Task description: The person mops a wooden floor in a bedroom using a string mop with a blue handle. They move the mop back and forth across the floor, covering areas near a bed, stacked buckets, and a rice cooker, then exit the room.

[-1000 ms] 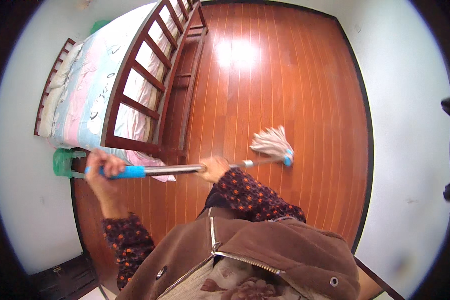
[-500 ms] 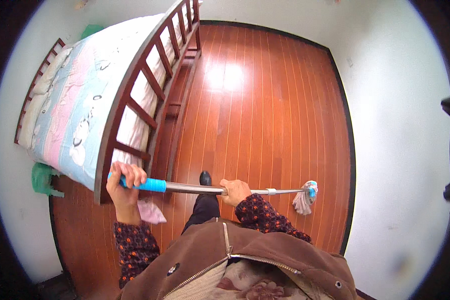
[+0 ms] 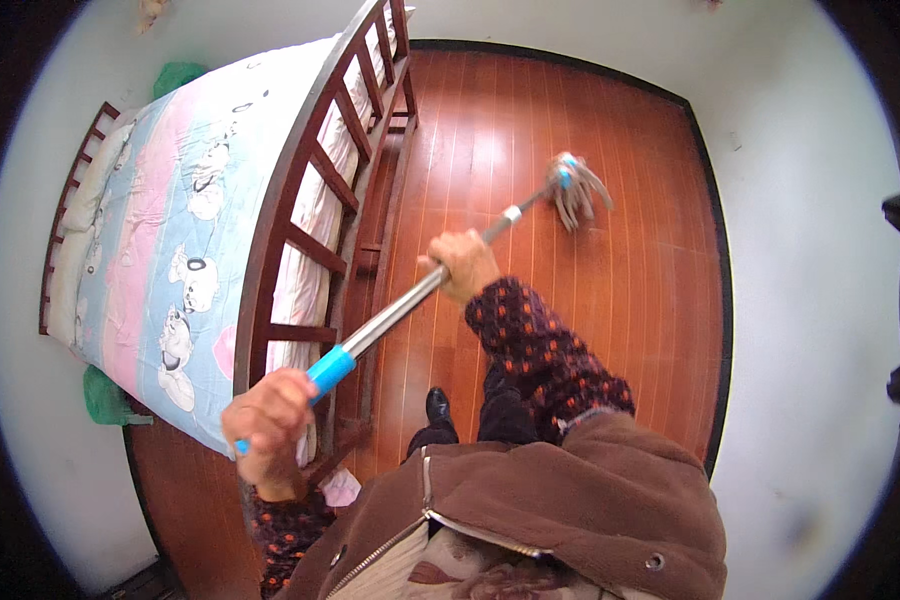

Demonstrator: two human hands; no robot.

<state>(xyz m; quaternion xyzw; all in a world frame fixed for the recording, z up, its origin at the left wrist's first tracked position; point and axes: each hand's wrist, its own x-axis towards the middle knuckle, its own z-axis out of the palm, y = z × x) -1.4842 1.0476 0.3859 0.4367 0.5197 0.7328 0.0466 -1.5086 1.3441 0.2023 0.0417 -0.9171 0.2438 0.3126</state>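
Observation:
A mop with a metal pole slants from the lower left up to the right in front of me. My left hand is wrapped round its blue grip at the top end, close beside the bed's footboard. Farther along, my right hand is closed round the metal pole, below a white collar. The mop head, with grey-beige strands and a blue centre, is out over the reddish wooden floor; its strands are slightly blurred, and I cannot tell how firmly it touches the boards.
At the left stands a bed with a pale blue and pink cover and a dark wooden footboard. Green stools show beside it. A pink cloth lies near my feet. White walls with dark skirting border the floor.
The mop head has swung from the right side to farther ahead, and the pole has turned from nearly level to slanting. My right hand has moved forward, my left hand back toward me.

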